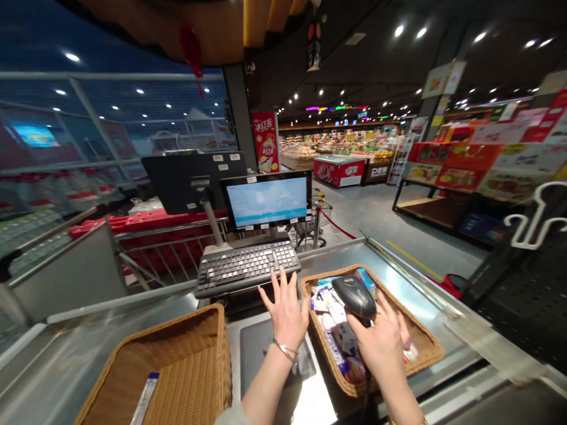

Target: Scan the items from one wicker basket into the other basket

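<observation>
My left hand [287, 310] is spread open at the lower right of a black keyboard [250, 265], its fingertips by the keys; contact cannot be made out. In my right hand [384, 336] is a black barcode scanner [354, 295], gripped by its handle, with the head pointing away from me. Beneath it stands a wicker basket [427, 348] holding several small packets [326, 304]. A second wicker basket [190, 360], to the left, contains one slim white packet [145, 398] with a blue end.
Behind the keyboard stands a lit monitor [268, 200], with a second dark screen [186, 174] turned away beside it. The baskets rest on a metal counter [401, 289]. White hooks [534, 218] hang at the right. Metal railings [177, 245] run beyond the counter.
</observation>
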The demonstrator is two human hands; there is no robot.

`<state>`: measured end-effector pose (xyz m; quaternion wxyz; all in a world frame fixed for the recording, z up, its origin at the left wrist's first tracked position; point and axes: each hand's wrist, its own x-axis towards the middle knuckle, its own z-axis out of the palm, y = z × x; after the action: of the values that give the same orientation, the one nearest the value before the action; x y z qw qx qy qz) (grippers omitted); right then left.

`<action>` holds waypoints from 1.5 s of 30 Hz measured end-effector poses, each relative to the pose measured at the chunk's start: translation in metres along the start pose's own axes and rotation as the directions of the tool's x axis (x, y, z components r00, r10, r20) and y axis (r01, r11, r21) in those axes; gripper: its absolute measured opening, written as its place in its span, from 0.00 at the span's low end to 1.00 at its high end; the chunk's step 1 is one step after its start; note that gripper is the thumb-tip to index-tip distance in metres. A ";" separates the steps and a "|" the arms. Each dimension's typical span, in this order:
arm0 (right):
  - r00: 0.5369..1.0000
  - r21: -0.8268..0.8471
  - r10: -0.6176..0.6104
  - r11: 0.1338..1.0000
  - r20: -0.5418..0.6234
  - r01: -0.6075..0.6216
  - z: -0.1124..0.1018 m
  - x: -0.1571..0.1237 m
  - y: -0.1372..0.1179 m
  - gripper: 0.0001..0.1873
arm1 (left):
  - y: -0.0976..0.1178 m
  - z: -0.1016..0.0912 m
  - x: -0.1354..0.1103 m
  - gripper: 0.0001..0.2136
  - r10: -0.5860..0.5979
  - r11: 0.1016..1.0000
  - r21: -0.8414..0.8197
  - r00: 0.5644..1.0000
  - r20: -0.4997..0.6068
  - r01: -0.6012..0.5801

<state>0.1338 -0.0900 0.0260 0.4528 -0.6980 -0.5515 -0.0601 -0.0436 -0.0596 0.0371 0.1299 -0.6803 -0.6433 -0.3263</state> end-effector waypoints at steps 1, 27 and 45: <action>1.000 0.013 -0.015 1.000 0.010 0.015 0.003 -0.001 -0.006 0.22 | -0.007 -0.006 -0.002 0.25 -0.019 1.000 0.007 1.000 -0.011 0.019; 0.830 0.281 -0.332 0.934 0.448 0.221 0.088 -0.095 -0.132 0.23 | -0.204 -0.091 -0.118 0.29 -0.384 0.885 0.321 0.919 0.093 0.337; 0.783 0.273 -0.343 0.935 0.519 0.228 0.101 -0.115 -0.138 0.19 | -0.398 -0.090 -0.145 0.12 -0.098 0.882 0.345 0.593 0.799 -0.319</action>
<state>-0.0663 -0.1047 -0.0219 0.3236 -0.5448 -0.7621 0.1330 -0.4452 -0.1727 -0.0804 0.0046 -0.7426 -0.6447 0.1814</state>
